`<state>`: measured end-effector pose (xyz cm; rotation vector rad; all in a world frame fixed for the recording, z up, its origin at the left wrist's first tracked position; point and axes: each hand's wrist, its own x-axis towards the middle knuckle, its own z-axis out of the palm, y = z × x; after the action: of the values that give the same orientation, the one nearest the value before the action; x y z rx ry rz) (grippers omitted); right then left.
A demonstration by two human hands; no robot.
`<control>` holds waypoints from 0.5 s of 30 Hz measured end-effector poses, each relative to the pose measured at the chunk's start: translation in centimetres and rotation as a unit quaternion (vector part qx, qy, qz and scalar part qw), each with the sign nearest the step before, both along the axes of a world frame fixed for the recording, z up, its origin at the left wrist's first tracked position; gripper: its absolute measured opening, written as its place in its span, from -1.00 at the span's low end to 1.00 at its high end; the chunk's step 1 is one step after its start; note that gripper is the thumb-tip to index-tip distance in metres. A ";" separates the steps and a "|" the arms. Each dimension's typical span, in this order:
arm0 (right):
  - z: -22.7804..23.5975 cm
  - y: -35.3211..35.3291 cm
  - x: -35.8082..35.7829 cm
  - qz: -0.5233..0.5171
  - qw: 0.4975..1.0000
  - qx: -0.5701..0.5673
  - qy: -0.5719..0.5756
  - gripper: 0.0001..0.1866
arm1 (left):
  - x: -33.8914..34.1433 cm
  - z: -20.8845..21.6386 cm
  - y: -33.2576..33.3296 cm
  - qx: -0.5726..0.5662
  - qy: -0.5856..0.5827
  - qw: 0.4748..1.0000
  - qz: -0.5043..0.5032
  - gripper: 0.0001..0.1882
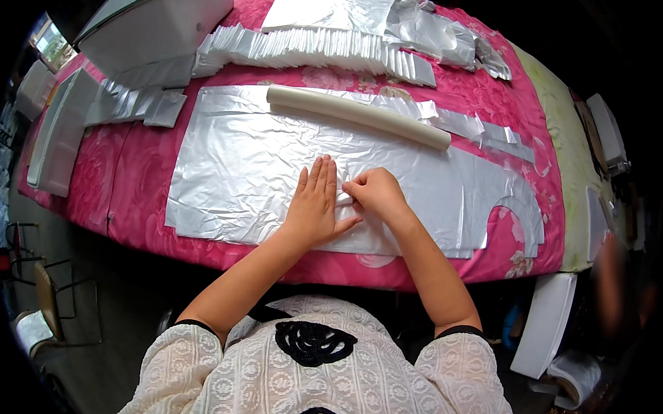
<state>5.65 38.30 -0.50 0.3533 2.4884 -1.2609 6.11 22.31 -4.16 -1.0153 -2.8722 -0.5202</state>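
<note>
A stack of flat silvery-white plastic bags (pixel 230 158) lies crosswise in front of me, with curved handle cut-outs at its right end. My left hand (pixel 315 199) rests flat on the top bag, its fingers stretched out and pointing away from me, the thumb spread to the right. Just right of it, my right hand (pixel 376 193) is closed in a pinch on a raised crease of the plastic bag. The fingertips hide part of that crease. Beyond both hands a cream-coloured tube (pixel 357 117) lies slantwise across the bags.
Behind the stack runs a long row of folded bags (pixel 301 49), with more loose plastic (pixel 325 11) beyond. White foam boxes (pixel 158 25) and a box lid (pixel 61 136) stand on the left. A pink patterned cloth (pixel 143 191) covers the table. A chair (pixel 50 302) stands at lower left.
</note>
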 end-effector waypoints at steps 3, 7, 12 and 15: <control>0.6 -0.2 0.3 -0.020 1.000 -0.009 0.007 -0.70 | 0.2 -0.7 0.1 0.002 0.016 1.000 0.006 0.17; 0.0 -0.7 0.9 -0.042 0.996 0.047 0.061 -0.70 | 0.2 -0.6 0.3 0.012 0.007 1.000 0.009 0.19; -0.5 -1.3 2.7 -0.038 0.963 0.204 0.171 -0.69 | 0.1 -1.1 0.5 0.005 0.004 1.000 0.029 0.23; -0.1 -0.1 3.2 -0.059 0.982 0.141 0.115 -0.71 | 0.1 -1.0 0.5 0.008 0.022 1.000 0.021 0.24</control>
<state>8.81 38.17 -0.55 0.4522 2.8923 -1.0394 6.23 22.78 -5.21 -0.9495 -2.8402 -0.5110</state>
